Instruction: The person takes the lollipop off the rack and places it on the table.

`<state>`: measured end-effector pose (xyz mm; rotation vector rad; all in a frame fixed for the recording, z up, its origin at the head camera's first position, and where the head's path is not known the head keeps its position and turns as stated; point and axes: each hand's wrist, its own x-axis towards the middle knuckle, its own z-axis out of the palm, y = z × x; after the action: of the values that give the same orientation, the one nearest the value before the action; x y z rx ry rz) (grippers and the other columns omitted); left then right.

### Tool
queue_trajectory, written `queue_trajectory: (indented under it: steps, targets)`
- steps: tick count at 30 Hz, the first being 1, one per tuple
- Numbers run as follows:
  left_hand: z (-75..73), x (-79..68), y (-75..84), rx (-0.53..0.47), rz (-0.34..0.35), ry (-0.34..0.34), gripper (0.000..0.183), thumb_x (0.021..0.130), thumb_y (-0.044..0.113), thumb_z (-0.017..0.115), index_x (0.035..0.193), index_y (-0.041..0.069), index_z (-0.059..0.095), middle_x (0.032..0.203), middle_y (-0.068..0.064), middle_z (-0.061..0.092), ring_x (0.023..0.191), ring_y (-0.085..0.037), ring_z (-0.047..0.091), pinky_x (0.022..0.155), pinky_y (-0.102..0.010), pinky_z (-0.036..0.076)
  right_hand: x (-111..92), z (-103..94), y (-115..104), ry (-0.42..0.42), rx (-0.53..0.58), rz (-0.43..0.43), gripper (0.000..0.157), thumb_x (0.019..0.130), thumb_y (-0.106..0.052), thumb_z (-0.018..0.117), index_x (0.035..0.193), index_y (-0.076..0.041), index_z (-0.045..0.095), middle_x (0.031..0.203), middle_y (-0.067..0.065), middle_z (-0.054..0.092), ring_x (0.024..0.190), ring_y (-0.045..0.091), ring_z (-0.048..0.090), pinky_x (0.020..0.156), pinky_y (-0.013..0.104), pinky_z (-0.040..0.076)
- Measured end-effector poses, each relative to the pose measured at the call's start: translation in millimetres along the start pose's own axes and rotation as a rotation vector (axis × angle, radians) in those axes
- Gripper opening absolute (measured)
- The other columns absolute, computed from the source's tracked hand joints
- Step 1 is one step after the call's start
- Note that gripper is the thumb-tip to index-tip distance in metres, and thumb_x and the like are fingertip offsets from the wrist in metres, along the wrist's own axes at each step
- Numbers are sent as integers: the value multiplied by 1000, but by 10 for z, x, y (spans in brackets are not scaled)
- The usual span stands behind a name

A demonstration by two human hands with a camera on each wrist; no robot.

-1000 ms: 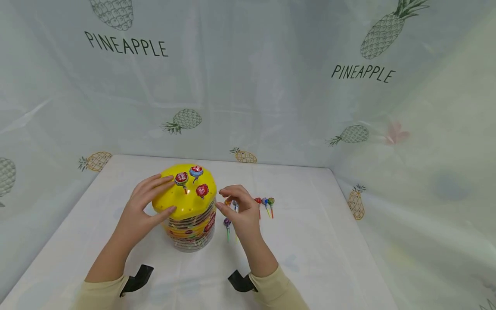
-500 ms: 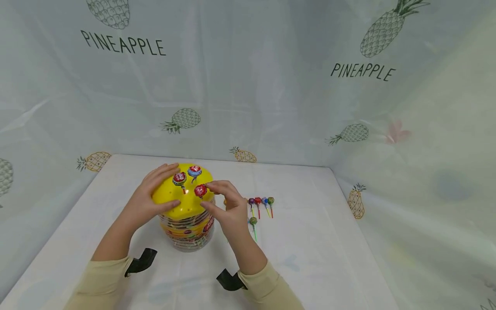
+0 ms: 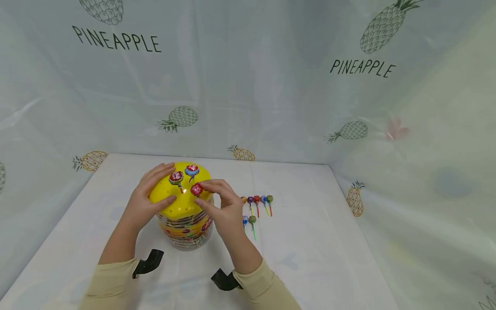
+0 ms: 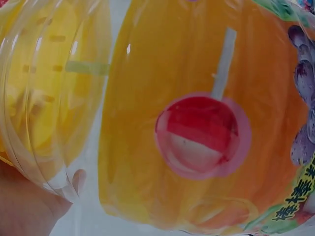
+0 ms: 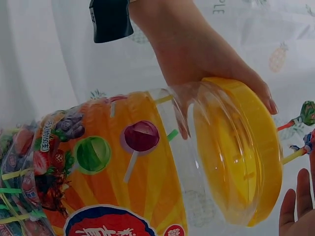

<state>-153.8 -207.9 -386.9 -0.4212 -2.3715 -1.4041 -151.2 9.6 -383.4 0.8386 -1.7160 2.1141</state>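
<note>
A clear jar [image 3: 186, 234] with an orange label stands upright under a yellow lid [image 3: 187, 208]. My left hand [image 3: 144, 199] holds the lid from the left, fingers at the far side and thumb at the near side. A red lollipop [image 3: 196, 189] stands stick-down in the lid's top. Around it my right hand [image 3: 227, 209] curves its thumb and index finger, pinching at the candy head. Two more lollipops, a dark red-and-green one [image 3: 176, 177] and a blue-and-red one [image 3: 191, 170], stick up behind. In the right wrist view, wrapped candies [image 5: 17, 182] fill the jar's lower part.
Several loose lollipops [image 3: 257, 199] lie in rows on the white table [image 3: 306, 232], right of the jar; my right hand partly hides them. A pineapple-print curtain [image 3: 267, 107] hangs behind and beside the table.
My right hand has moved left from beside the jar to the red lollipop. My left hand has shifted slightly on the lid, and the red lollipop keeps its place there.
</note>
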Motion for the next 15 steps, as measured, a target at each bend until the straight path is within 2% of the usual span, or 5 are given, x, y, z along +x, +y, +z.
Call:
queue_trajectory:
  steps: [3,7,9,11,15]
  targets:
    - [5,-6,6,-5,1,11,62,82,9,74,140,13,53,150,-2,42,144,-19,21,107,-63,30,23,1,-13,-1,-14,-5,25,84,-1,74,108,4,69,108,15,63,106,28,55,100,40,45]
    - [17,-8,5,2,8,23,60,82,9,73,139,13,55,149,-1,43,144,-18,22,109,-29,31,71,-7,-24,-9,-31,-7,25,84,1,73,108,4,69,110,15,63,108,27,54,99,39,45]
    - [22,-8,2,4,10,28,59,82,8,73,138,12,55,148,-1,44,143,-17,23,107,-22,30,98,-7,-32,-16,-40,-5,24,85,0,72,109,5,68,114,14,62,112,27,53,99,38,45]
    - [24,-8,-2,-5,14,33,59,82,8,73,137,11,55,148,-2,44,143,-18,23,111,-32,30,126,-2,-36,-28,-50,-5,24,87,-1,71,110,4,68,118,12,60,117,26,51,99,39,44]
    - [22,-8,-5,-33,13,33,58,82,7,72,138,10,55,148,-3,44,144,-18,22,109,-63,26,184,25,-48,-72,-45,-1,21,92,-7,65,111,4,67,127,9,56,126,24,45,104,41,40]
